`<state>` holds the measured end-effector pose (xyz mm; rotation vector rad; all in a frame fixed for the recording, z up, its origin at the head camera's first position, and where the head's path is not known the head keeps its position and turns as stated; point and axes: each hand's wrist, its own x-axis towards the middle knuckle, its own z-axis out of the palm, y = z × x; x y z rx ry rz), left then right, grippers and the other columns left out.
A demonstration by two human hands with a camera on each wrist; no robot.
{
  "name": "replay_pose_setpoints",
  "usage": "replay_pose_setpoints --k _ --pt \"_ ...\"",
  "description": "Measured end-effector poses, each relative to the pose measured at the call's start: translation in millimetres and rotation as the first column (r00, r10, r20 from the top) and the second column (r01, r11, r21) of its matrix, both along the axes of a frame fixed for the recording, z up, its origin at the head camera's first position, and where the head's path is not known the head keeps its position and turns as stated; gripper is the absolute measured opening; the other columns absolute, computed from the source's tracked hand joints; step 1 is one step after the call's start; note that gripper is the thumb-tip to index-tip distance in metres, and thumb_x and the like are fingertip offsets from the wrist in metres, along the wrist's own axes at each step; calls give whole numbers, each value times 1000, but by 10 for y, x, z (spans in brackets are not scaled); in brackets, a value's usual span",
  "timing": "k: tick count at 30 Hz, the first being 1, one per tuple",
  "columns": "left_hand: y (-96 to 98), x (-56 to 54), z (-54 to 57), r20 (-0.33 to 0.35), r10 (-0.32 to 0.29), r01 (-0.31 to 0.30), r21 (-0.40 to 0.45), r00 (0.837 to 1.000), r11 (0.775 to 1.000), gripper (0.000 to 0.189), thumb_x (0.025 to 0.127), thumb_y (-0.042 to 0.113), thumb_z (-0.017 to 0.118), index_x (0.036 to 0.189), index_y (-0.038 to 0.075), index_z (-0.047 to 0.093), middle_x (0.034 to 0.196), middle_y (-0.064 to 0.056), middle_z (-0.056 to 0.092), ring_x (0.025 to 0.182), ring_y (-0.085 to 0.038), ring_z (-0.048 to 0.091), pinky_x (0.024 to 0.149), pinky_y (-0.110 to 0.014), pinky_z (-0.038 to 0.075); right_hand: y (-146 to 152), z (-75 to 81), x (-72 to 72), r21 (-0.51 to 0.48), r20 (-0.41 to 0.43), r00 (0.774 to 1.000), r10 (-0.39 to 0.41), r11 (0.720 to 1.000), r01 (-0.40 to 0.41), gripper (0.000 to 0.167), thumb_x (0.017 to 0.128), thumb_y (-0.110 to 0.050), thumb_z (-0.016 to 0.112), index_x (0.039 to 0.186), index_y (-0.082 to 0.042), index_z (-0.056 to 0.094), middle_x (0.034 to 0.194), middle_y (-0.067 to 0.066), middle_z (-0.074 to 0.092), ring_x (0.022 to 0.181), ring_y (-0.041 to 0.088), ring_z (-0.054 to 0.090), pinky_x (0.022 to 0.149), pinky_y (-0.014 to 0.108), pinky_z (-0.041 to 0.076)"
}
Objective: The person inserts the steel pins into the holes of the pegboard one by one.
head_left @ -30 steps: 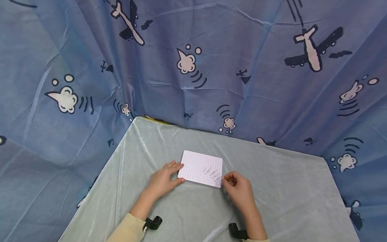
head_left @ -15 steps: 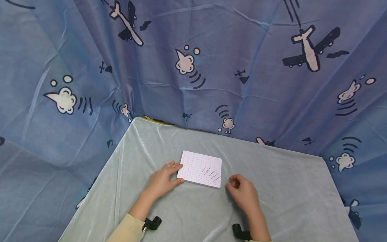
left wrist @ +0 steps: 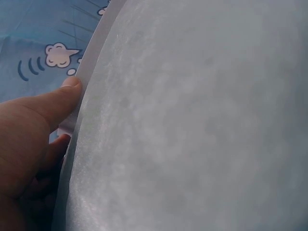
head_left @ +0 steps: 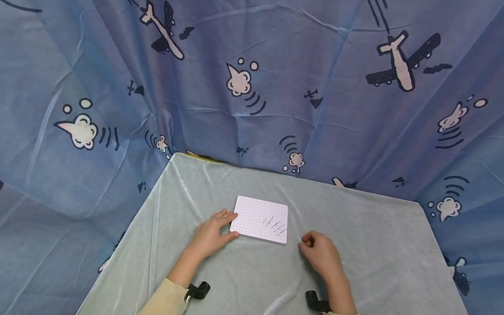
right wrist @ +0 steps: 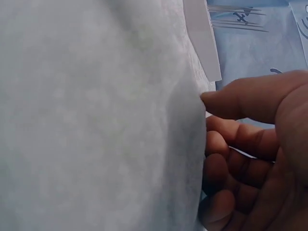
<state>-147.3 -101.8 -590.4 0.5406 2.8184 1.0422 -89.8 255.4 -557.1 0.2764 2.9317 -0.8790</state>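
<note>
A white board (head_left: 252, 212) with a grid of dots lies on the table in the head view. Several thin dark pins (head_left: 275, 225) stand out of its front right part, and the right wrist view shows the pins (right wrist: 236, 19) sticking out past its edge. My left hand (head_left: 212, 234) rests at the board's left end, index finger over the left side and thumb against the front edge. To the right of the board, apart from it, is my right hand (head_left: 323, 253). Its fingers are loosely curled, the thumb apart from them, with nothing visible between.
A pale grey-green velvet cloth (head_left: 378, 245) covers the table. Behind and beside it hangs a blue curtain (head_left: 220, 127) printed with planes and clouds. A strip of yellow (head_left: 206, 158) shows at the back left edge. Each wrist wears a black camera mount (head_left: 202, 290).
My right hand has drawn back from the board's right edge, toward the right and slightly nearer me. The left hand and board keep their places.
</note>
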Motion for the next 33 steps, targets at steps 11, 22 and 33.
replay_pose_setpoints --k 11,22,33 --pt "-10 -5 -5 -12 -1 1 -1 1000 1000 65 96 47 85 154 23 66 160 3 60 156 -24 46 123 -59 41 10 37 9 21 11 1000 -23 1000 23 10 94 -16 76 91 -8 72 77 -1 64 67 17 57 61 37 47" --pt "-6 -8 -16 0 -4 4 -4 1000 1000 66 96 48 84 154 24 66 160 4 59 156 -23 45 123 -58 40 3 48 -11 75 57 998 2 997 -7 9 94 -16 73 88 -10 71 75 -1 64 65 18 56 58 37 46" --pt "-3 -3 -13 -2 2 -2 -8 1000 1000 66 96 48 84 154 24 66 160 5 59 156 -24 45 122 -60 41 -91 78 9 246 12 995 96 965 -96 24 93 -10 71 74 -16 60 63 -1 52 55 18 48 50 36 37"
